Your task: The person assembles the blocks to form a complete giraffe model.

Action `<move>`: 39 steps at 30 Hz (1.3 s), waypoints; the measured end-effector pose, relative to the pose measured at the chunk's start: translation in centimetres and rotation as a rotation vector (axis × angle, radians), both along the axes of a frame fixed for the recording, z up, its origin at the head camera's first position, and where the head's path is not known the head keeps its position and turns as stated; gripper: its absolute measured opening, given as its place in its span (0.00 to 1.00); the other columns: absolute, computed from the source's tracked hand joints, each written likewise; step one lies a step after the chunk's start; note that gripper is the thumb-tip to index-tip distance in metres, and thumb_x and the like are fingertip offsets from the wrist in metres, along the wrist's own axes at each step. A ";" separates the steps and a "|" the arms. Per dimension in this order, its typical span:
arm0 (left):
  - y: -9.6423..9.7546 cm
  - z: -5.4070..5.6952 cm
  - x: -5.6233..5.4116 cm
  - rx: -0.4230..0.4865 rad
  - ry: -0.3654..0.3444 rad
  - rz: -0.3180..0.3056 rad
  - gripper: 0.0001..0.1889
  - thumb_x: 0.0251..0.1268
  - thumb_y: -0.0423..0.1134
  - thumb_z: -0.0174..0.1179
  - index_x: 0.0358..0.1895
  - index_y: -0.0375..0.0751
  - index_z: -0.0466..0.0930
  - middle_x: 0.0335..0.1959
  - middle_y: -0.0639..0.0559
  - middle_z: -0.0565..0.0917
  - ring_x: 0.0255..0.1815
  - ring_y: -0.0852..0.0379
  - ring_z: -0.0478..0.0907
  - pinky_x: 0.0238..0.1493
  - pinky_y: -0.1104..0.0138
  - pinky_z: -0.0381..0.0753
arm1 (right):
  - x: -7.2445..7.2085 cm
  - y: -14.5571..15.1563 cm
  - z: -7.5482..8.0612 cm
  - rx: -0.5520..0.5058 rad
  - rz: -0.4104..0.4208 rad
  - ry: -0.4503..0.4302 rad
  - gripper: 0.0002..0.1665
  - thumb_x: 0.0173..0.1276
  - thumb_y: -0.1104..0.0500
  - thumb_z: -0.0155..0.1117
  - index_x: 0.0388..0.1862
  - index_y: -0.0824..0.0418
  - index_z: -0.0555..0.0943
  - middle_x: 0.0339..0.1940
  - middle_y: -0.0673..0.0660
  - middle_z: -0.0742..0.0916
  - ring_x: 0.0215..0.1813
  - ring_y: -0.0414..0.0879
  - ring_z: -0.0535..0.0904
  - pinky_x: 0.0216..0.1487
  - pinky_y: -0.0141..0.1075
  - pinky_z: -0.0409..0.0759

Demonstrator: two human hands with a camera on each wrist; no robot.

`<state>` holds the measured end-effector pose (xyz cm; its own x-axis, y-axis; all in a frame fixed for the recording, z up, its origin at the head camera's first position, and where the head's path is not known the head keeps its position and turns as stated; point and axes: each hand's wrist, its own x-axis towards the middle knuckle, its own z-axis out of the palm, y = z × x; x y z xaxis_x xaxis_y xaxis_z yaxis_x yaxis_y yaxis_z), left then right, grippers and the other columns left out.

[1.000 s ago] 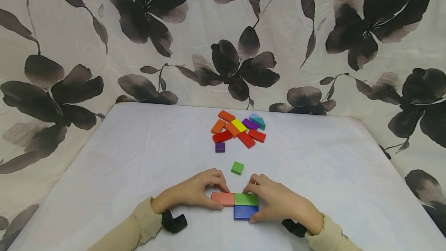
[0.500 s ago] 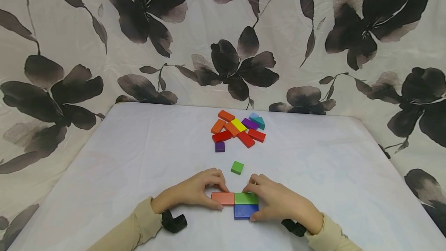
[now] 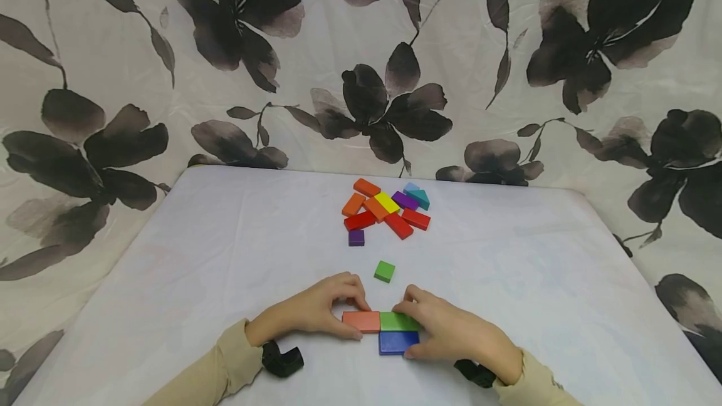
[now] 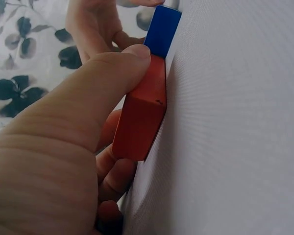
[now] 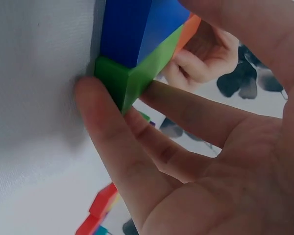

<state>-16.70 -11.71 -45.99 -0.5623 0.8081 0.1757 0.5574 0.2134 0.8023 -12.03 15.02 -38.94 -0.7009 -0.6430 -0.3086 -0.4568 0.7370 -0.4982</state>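
A salmon-red block [image 3: 361,322], a green block [image 3: 398,321] and a blue block [image 3: 398,343] lie flat together on the white cloth. Red and green meet end to end; blue sits along green's near side. My left hand [image 3: 316,306] pinches the red block [image 4: 142,117], thumb on its near side, fingers behind. With the thumb at the blue block [image 5: 132,29] and fingertips at the far side of the green block [image 5: 122,83], my right hand [image 3: 457,331] holds that pair. One of its fingers reaches past green's end in the right wrist view.
A single small green block [image 3: 385,271] lies just beyond the hands. Farther back is a loose cluster of orange, yellow, red and teal pieces, with a purple block [image 3: 356,239] at its near side. A flowered cloth [image 3: 383,105] hangs behind the table.
The right hand's fingers have shifted slightly, while its thumb stays at the blue block. The left hand and the blocks look the same as before.
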 end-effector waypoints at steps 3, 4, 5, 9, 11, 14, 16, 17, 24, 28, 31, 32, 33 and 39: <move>0.0 0.0 0.0 0.003 0.011 -0.002 0.14 0.55 0.50 0.74 0.44 0.57 0.83 0.43 0.64 0.78 0.48 0.64 0.73 0.52 0.66 0.76 | 0.0 0.0 0.1 -0.006 -0.008 -0.013 0.34 0.57 0.50 0.78 0.61 0.59 0.79 0.49 0.48 0.76 0.45 0.37 0.74 0.52 0.36 0.80; 0.0 -0.1 -0.1 0.002 0.010 -0.001 0.14 0.55 0.50 0.74 0.44 0.57 0.83 0.43 0.65 0.78 0.48 0.64 0.73 0.52 0.66 0.76 | 0.0 0.1 0.1 -0.006 -0.011 -0.017 0.34 0.57 0.50 0.78 0.61 0.60 0.79 0.49 0.48 0.76 0.44 0.37 0.75 0.51 0.36 0.80; 0.1 -0.1 0.0 0.002 0.011 0.000 0.14 0.55 0.50 0.74 0.44 0.57 0.83 0.43 0.65 0.78 0.48 0.64 0.73 0.52 0.66 0.76 | 0.1 0.1 0.1 -0.005 -0.014 -0.020 0.34 0.57 0.50 0.78 0.61 0.60 0.79 0.49 0.49 0.76 0.44 0.37 0.75 0.51 0.35 0.80; 0.5 0.1 0.3 -0.014 0.006 0.034 0.14 0.54 0.49 0.75 0.43 0.57 0.84 0.42 0.65 0.78 0.47 0.64 0.73 0.50 0.67 0.75 | 0.1 0.0 0.1 -0.003 -0.021 -0.024 0.34 0.57 0.51 0.78 0.60 0.62 0.80 0.50 0.50 0.77 0.42 0.38 0.75 0.48 0.33 0.80; 0.9 0.3 0.6 -0.048 0.032 0.076 0.14 0.53 0.50 0.75 0.42 0.58 0.83 0.40 0.66 0.78 0.45 0.64 0.73 0.47 0.68 0.75 | 0.1 0.0 0.1 -0.005 -0.021 -0.020 0.34 0.57 0.51 0.78 0.60 0.62 0.80 0.49 0.51 0.77 0.41 0.38 0.75 0.46 0.31 0.80; 1.6 0.5 1.2 -0.125 0.107 0.146 0.14 0.51 0.51 0.74 0.41 0.60 0.83 0.36 0.69 0.76 0.41 0.65 0.70 0.42 0.69 0.71 | 0.2 -0.1 0.0 -0.007 -0.021 -0.013 0.34 0.57 0.51 0.78 0.60 0.63 0.80 0.49 0.51 0.76 0.41 0.38 0.74 0.44 0.30 0.79; 2.0 0.7 1.6 -0.168 0.160 0.187 0.15 0.50 0.52 0.74 0.41 0.61 0.82 0.35 0.70 0.74 0.39 0.65 0.68 0.40 0.69 0.68 | 0.2 -0.1 0.0 -0.007 -0.020 -0.007 0.34 0.57 0.51 0.78 0.60 0.63 0.80 0.49 0.50 0.76 0.41 0.38 0.74 0.44 0.30 0.79; 2.2 0.8 1.8 -0.184 0.177 0.204 0.15 0.49 0.52 0.74 0.41 0.61 0.81 0.34 0.70 0.74 0.38 0.65 0.68 0.40 0.69 0.67 | 0.2 -0.1 0.0 -0.007 -0.020 -0.007 0.34 0.57 0.51 0.78 0.60 0.63 0.80 0.48 0.50 0.76 0.41 0.38 0.74 0.44 0.30 0.79; 2.8 1.3 2.6 -0.220 0.202 0.270 0.15 0.48 0.51 0.74 0.38 0.60 0.80 0.32 0.70 0.72 0.36 0.66 0.65 0.38 0.69 0.63 | 0.2 -0.2 0.0 -0.006 -0.012 -0.001 0.34 0.57 0.51 0.78 0.60 0.63 0.80 0.49 0.51 0.77 0.41 0.37 0.75 0.45 0.30 0.80; 3.0 1.4 2.8 -0.227 0.199 0.285 0.15 0.48 0.51 0.74 0.38 0.60 0.79 0.32 0.69 0.72 0.37 0.66 0.64 0.38 0.68 0.63 | 0.2 -0.1 0.0 0.001 -0.011 0.007 0.34 0.56 0.51 0.79 0.60 0.63 0.80 0.49 0.52 0.77 0.41 0.37 0.75 0.45 0.31 0.80; 3.0 1.4 2.8 -0.223 0.194 0.287 0.15 0.49 0.51 0.74 0.38 0.59 0.79 0.32 0.68 0.72 0.36 0.65 0.64 0.38 0.68 0.62 | 0.3 -0.1 0.0 0.005 -0.013 0.008 0.34 0.56 0.51 0.79 0.60 0.63 0.80 0.48 0.51 0.77 0.41 0.37 0.75 0.46 0.31 0.80; 3.0 1.4 2.8 -0.222 0.193 0.286 0.15 0.49 0.51 0.74 0.38 0.59 0.79 0.32 0.68 0.72 0.37 0.65 0.64 0.38 0.68 0.62 | 0.3 -0.1 0.1 0.004 -0.014 0.008 0.34 0.56 0.51 0.79 0.59 0.63 0.80 0.48 0.52 0.77 0.41 0.37 0.75 0.46 0.31 0.80; 3.0 1.4 2.8 -0.218 0.194 0.284 0.15 0.49 0.51 0.74 0.38 0.59 0.79 0.32 0.68 0.72 0.37 0.65 0.64 0.39 0.68 0.62 | 0.3 -0.1 0.1 0.004 -0.015 0.008 0.34 0.56 0.51 0.79 0.59 0.63 0.80 0.48 0.52 0.77 0.41 0.37 0.75 0.45 0.31 0.80; 2.9 1.1 2.8 -0.187 0.199 0.271 0.14 0.49 0.50 0.74 0.38 0.59 0.79 0.32 0.69 0.71 0.37 0.66 0.64 0.39 0.68 0.62 | 0.3 -0.1 0.1 0.001 -0.019 0.004 0.34 0.56 0.51 0.79 0.60 0.63 0.80 0.49 0.52 0.77 0.41 0.37 0.75 0.45 0.31 0.80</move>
